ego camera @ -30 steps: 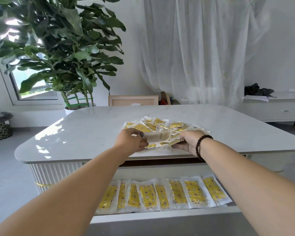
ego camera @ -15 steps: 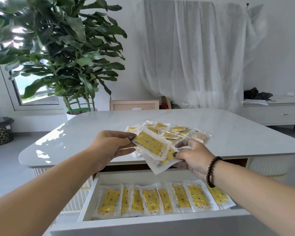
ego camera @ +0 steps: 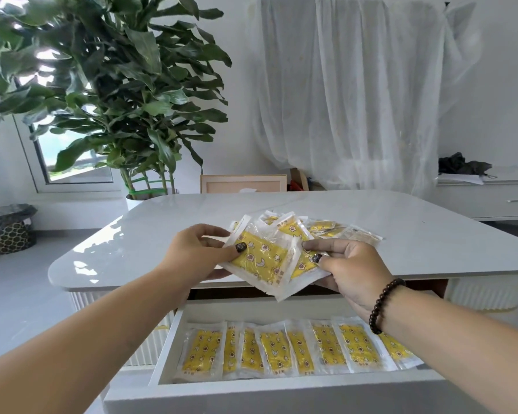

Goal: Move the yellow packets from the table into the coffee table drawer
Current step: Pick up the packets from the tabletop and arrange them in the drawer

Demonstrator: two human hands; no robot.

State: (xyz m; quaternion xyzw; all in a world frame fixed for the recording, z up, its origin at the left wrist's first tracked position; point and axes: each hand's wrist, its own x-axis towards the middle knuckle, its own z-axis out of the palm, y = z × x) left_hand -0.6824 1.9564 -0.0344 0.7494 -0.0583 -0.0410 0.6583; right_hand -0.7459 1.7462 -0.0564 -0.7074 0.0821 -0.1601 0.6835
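Reaching forward over an open drawer, two bare hands hold a small fan of yellow packets between them, above the near edge of the white worktop. At 9 o'clock of the fan, the left hand has its grip clamped on the front packet, thumb on top. At 3 o'clock, the right hand, with a dark bead bracelet on its wrist, pinches the packets behind. More packets lie in a loose pile on the worktop at 12 o'clock. At 6 o'clock, a row of packets lies side by side in the drawer.
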